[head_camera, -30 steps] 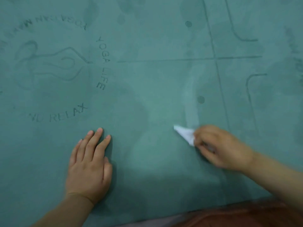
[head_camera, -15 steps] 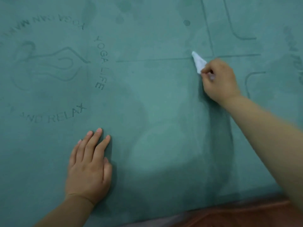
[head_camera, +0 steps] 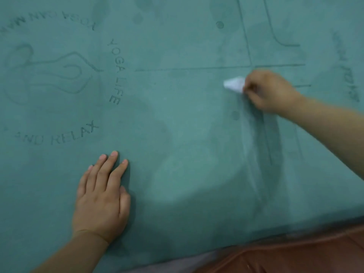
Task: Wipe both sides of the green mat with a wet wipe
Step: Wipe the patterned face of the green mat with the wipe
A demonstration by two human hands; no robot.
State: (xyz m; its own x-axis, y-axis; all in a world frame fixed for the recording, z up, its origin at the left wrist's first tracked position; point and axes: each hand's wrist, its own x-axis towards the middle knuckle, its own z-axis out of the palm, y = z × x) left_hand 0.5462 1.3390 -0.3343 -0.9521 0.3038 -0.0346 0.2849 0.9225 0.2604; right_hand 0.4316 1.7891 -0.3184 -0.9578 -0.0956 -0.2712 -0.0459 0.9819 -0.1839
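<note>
Head view: one green mat [head_camera: 177,119], spread flat and filling nearly the whole frame, printed side up. On it, two round dots, one beyond the right fingers and one just nearer than them; a cross of two thin lines, its meeting point just beyond the right knuckles; a ring of lettering with a line drawing inside, far beyond the left fingertips and off to their left. One darker smeared streak [head_camera: 262,146] running from under the right hand toward the near edge of the mat.

One strip of reddish-brown floor [head_camera: 295,257] along the near edge, behind both wrists, with a pale patch beside it.

Two bare hands, both on the mat, well apart. Left hand [head_camera: 102,200] palm down, fingers [head_camera: 106,166] straight and close together, thumb alongside, pressed flat on the mat, holding nothing. Right hand [head_camera: 269,91] curled, fingers and thumb pinching one wet wipe.

One wet wipe [head_camera: 234,84], white, crumpled to a small wedge, sticking out to the left of the right fingertips, its point aimed away from them, lying against the mat just short of the line crossing. Blurred; folds not readable.
</note>
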